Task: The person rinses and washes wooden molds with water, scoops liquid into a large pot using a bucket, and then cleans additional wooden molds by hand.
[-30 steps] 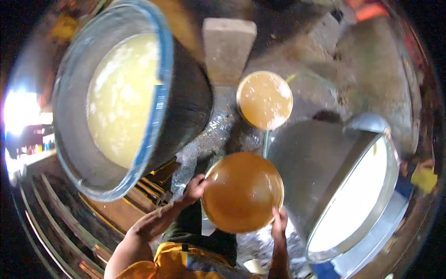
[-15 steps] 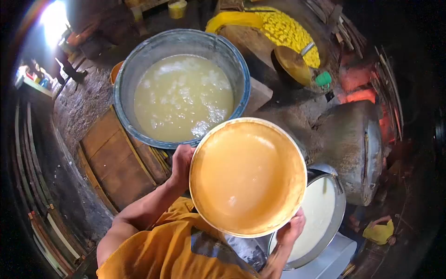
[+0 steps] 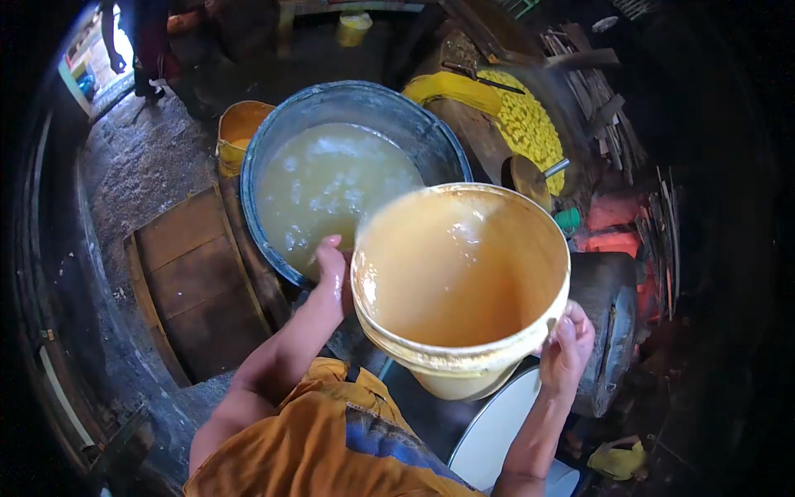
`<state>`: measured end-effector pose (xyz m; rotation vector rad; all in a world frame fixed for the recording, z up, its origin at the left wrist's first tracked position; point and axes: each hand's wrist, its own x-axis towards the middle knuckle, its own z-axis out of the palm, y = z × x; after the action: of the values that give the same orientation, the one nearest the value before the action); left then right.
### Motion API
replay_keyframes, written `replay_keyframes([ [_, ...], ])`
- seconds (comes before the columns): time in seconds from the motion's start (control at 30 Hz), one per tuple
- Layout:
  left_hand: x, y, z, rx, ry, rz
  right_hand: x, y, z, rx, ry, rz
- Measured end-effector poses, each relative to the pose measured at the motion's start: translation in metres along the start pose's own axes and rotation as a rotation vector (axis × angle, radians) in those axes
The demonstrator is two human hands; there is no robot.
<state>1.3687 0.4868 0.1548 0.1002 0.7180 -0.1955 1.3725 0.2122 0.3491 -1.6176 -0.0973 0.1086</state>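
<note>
Cream round plastic bucket (image 3: 460,273), held up near the round blue-rimmed vat (image 3: 364,103), seemingly needs steadying, right hand (image 3: 568,344) grasping it, left hand (image 3: 334,273) grip unclear.

Yellow pieces (image 3: 530,124), green cup (image 3: 567,219) nearby, wood strips (image 3: 610,108), brown panel (image 3: 199,282), person in yellow (image 3: 618,461)

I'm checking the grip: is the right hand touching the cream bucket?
Touching. The head view shows the right hand meeting the cream bucket at its rim.
</note>
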Motion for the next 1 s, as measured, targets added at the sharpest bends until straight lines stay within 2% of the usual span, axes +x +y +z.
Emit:
replay_keyframes([
  [0.1, 0.027, 0.007, -0.024, 0.166, -0.069, 0.224, 0.021, -0.002, 0.027, -0.078, -0.03, 0.027],
  [0.17, 0.03, 0.008, -0.029, 0.162, -0.079, 0.237, 0.032, -0.008, 0.045, -0.129, -0.033, 0.052],
  [0.3, 0.018, 0.023, -0.026, -0.142, -0.019, -0.052, 0.045, -0.006, 0.072, -0.13, -0.066, 0.091],
  [0.37, 0.052, 0.017, -0.061, -0.106, -0.028, 0.074, 0.05, -0.003, 0.079, -0.125, -0.097, 0.084],
  [0.43, 0.051, 0.013, -0.064, -0.108, -0.027, 0.186, 0.054, -0.001, 0.083, -0.123, -0.107, 0.086],
  [0.57, 0.057, 0.016, -0.064, -0.122, -0.192, 0.193, 0.055, -0.004, 0.094, -0.157, -0.093, 0.113],
  [0.67, 0.054, 0.018, -0.062, -0.047, -0.131, 0.168, 0.058, 0.001, 0.091, -0.12, -0.09, 0.109],
  [0.8, 0.076, 0.017, -0.083, 0.039, -0.152, 0.228, 0.059, 0.0, 0.095, -0.094, -0.115, 0.116],
  [0.9, 0.063, 0.012, -0.073, -0.125, -0.087, 0.156, 0.059, -0.003, 0.099, -0.097, -0.113, 0.12],
  [1.0, 0.068, 0.017, -0.075, -0.03, -0.075, 0.118, 0.058, -0.002, 0.099, -0.072, -0.112, 0.114],
])
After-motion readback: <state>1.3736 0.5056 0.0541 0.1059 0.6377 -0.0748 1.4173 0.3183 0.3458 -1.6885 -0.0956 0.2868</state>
